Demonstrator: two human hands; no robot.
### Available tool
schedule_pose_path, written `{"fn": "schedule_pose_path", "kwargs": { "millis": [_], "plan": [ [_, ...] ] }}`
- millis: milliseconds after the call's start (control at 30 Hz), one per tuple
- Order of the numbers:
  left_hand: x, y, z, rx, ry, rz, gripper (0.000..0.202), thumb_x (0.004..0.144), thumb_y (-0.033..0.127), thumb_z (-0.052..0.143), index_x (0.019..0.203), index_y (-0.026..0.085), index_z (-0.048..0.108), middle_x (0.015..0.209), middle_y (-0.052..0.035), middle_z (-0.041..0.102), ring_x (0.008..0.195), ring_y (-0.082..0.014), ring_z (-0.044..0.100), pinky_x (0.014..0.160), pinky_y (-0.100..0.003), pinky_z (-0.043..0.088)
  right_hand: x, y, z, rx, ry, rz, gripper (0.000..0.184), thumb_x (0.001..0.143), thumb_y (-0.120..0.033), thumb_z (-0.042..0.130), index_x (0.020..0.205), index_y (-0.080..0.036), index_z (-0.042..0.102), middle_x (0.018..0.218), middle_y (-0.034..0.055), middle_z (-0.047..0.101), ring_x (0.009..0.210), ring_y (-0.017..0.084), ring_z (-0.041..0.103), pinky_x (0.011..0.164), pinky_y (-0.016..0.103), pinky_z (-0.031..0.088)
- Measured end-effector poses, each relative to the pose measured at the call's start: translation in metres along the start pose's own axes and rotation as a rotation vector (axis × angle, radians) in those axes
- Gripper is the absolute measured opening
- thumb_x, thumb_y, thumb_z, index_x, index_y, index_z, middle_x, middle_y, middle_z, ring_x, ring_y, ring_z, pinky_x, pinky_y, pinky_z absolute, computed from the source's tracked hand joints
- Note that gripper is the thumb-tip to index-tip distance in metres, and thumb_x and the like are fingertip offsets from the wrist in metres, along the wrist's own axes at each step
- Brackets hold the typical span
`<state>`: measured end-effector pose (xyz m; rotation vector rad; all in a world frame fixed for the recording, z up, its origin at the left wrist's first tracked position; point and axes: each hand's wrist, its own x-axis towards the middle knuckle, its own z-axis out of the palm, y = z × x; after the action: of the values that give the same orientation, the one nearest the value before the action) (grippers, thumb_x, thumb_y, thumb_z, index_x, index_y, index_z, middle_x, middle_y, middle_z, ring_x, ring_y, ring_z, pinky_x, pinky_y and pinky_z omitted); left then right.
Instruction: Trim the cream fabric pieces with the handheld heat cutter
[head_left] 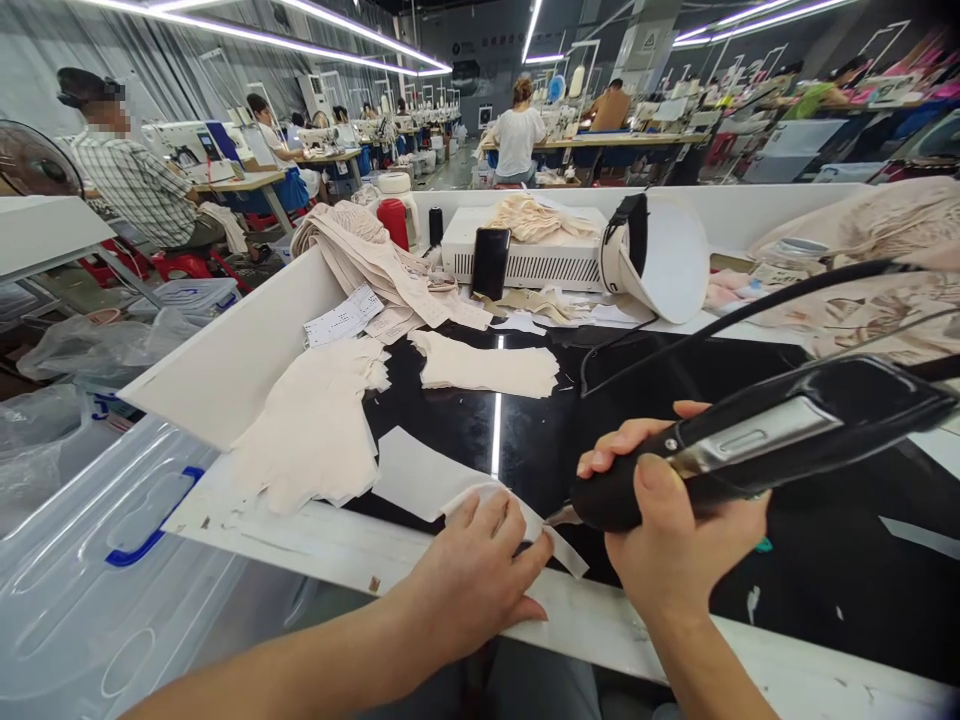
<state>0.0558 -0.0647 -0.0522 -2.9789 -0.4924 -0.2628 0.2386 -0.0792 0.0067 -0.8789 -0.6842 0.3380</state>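
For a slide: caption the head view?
Left hand presses a pale fabric strip on the black table; right hand grips a black corded cutting tool.

Long ceiling light strips point(360, 30) run over rows of sewing tables point(247, 185) and seated workers point(135, 190).

The scene is brightly lit by ceiling light strips point(360, 30), one reflected as a glare streak on the glossy black tabletop point(496, 420), while edges are bent by wide-angle distortion.
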Motion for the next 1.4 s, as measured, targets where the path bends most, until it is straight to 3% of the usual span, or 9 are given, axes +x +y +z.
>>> {"fn": "schedule_pose_path", "kwargs": {
  "millis": [300, 533, 667, 900, 1033, 1167, 1400],
  "plan": [
    [0.002, 0.002, -0.002, -0.004, 0.017, 0.001, 0.084, 0.1, 0.074, 0.087, 0.157, 0.017, 0.063, 0.145, -0.0213, 0.077, 0.141, -0.041, 0.073, 0.115, -0.055, 0.061, 0.0, 0.003, -0.001, -0.034, -0.011, -0.026, 0.057, 0.082, -0.048, 0.104, 0.121, -0.028, 0.067, 0.081, -0.0053, 0.073, 0.059, 0.018, 0.066, 0.055, 0.036, 0.06],
    [0.002, 0.002, -0.001, -0.032, 0.01, -0.004, 0.083, 0.101, 0.072, 0.088, 0.158, 0.017, 0.063, 0.143, -0.0207, 0.077, 0.141, -0.041, 0.072, 0.116, -0.055, 0.06, 0.0, 0.003, 0.001, -0.036, -0.019, -0.003, 0.049, 0.085, -0.037, 0.1, 0.121, -0.027, 0.068, 0.081, -0.0052, 0.075, 0.06, 0.018, 0.068, 0.058, 0.036, 0.062],
    [0.001, 0.002, 0.0, -0.047, 0.02, -0.003, 0.082, 0.102, 0.071, 0.088, 0.158, 0.016, 0.064, 0.146, -0.0222, 0.076, 0.141, -0.0416, 0.072, 0.117, -0.056, 0.06, 0.001, 0.005, 0.006, 0.005, 0.01, -0.007, 0.052, 0.081, -0.04, 0.1, 0.119, -0.028, 0.067, 0.079, -0.0063, 0.073, 0.057, 0.018, 0.066, 0.054, 0.035, 0.059],
    [0.001, -0.001, 0.002, -0.077, 0.032, 0.005, 0.084, 0.1, 0.069, 0.091, 0.159, 0.016, 0.063, 0.143, -0.0216, 0.075, 0.141, -0.0417, 0.071, 0.117, -0.057, 0.061, 0.0, 0.011, 0.008, -0.029, -0.044, 0.034, 0.048, 0.089, -0.039, 0.098, 0.123, -0.029, 0.065, 0.084, -0.0073, 0.075, 0.064, 0.016, 0.068, 0.063, 0.036, 0.063],
    [-0.002, -0.01, -0.005, -0.228, 0.075, 0.009, 0.064, 0.107, 0.059, 0.087, 0.15, 0.016, 0.068, 0.134, -0.0167, 0.077, 0.136, -0.0383, 0.073, 0.12, -0.055, 0.061, -0.003, 0.01, 0.006, -0.018, -0.039, 0.028, 0.048, 0.088, -0.037, 0.098, 0.122, -0.029, 0.066, 0.084, -0.0071, 0.075, 0.064, 0.016, 0.069, 0.063, 0.035, 0.063],
    [-0.005, -0.018, -0.013, -0.334, 0.068, -0.084, 0.041, 0.12, 0.05, 0.069, 0.142, 0.015, 0.07, 0.134, -0.0154, 0.076, 0.123, -0.0323, 0.076, 0.106, -0.046, 0.067, -0.007, 0.008, 0.005, -0.031, -0.05, 0.007, 0.049, 0.089, -0.038, 0.099, 0.123, -0.029, 0.066, 0.084, -0.0066, 0.074, 0.065, 0.017, 0.069, 0.063, 0.036, 0.064],
    [-0.01, -0.023, -0.012, -0.328, 0.071, -0.047, 0.039, 0.12, 0.047, 0.07, 0.142, 0.015, 0.069, 0.137, -0.017, 0.076, 0.133, -0.0335, 0.074, 0.118, -0.048, 0.064, -0.015, 0.004, 0.002, -0.041, -0.071, -0.001, 0.05, 0.09, -0.043, 0.1, 0.124, -0.03, 0.066, 0.085, -0.0062, 0.073, 0.065, 0.017, 0.069, 0.062, 0.036, 0.065]
  ]
}}
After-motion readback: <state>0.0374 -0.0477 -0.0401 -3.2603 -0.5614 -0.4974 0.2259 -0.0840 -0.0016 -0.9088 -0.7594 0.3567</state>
